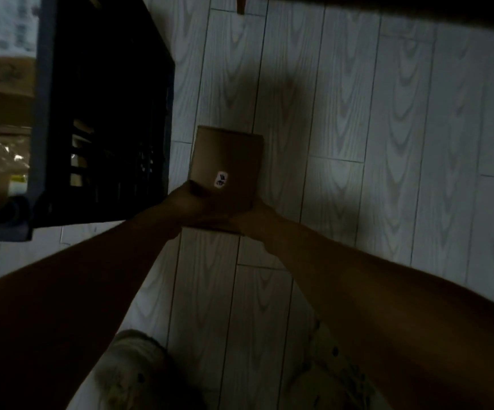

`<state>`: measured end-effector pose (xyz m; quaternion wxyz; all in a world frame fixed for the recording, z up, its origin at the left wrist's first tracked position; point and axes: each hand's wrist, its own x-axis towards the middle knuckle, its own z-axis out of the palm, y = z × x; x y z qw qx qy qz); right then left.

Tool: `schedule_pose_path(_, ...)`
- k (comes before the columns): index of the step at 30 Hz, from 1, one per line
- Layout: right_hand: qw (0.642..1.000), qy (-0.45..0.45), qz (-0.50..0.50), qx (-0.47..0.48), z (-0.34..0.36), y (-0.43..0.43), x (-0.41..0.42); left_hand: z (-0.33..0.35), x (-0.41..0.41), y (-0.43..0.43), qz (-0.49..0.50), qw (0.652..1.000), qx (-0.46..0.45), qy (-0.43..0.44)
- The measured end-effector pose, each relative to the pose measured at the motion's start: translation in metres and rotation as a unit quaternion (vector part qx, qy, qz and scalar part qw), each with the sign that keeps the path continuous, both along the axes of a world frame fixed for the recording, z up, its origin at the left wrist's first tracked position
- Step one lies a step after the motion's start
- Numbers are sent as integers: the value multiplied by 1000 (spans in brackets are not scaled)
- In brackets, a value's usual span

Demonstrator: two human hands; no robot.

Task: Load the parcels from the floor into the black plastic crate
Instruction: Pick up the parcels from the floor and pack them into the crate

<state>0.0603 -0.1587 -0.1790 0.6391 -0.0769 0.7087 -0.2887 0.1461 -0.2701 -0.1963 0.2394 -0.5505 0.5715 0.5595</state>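
The person has a box [228,161] between both hands just right of the crate [101,113], so the step in hand is carrying one parcel over. The left hand [192,199] grips the box's near corner on the crate side and the right hand [257,214] grips the near corner away from the crate. The fingers of both seem clamped on the cardboard, though the light is dim and most of them are hidden beneath it. I cannot tell whether the box is clear of the floor [387,143] or just leaving it. A small white sticker [221,179] faces up.

Next, I'd judge, the box has to rise above the crate's rim and swing left over its open top, then go down level. Brown cardboard shows through the crate's slats, so there looks to be something inside already.

The floor is pale wood-grain planks, shadowed right of the crate. The room is dark. More cardboard sits left of the crate.
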Motion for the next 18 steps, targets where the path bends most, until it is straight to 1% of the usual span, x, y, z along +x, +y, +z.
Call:
schedule_pose_path(2, 993, -49, -102, -29, 16, 2, 4, 10, 3, 7, 15, 999, 32, 17)
schedule_pose_path(3, 990, -57, -126, -24, 21, 2, 6, 15, 4, 10, 14, 999, 33, 14)
schedule_pose_path(5, 993, -49, -111, -8, 31, 5, 11, 24, 5, 12, 14, 1000, 21, 14)
schedule_pose_path(7, 995, -39, -78, 39, 32, 5, 14, 29, 7, 7, 10, 1000, 6, 5)
schedule_pose_path(9, 995, -12, -41, 85, 18, 5, 12, 17, 12, -3, 33, 999, -12, -7)
schedule_pose_path(11, 994, 9, -43, 102, 1, 3, 6, 6, 13, -12, 45, 998, -35, -26)
schedule_pose_path(15, 995, 15, -60, 81, -36, -5, 3, -8, 7, -10, 62, 997, -33, -31)
schedule_pose_path(17, 995, 7, -82, 48, -37, -8, 6, -9, 7, -1, 61, 998, -7, -22)
schedule_pose_path(18, 993, 5, -108, 38, -35, -7, 7, -6, 9, 5, 72, 997, 7, -12)
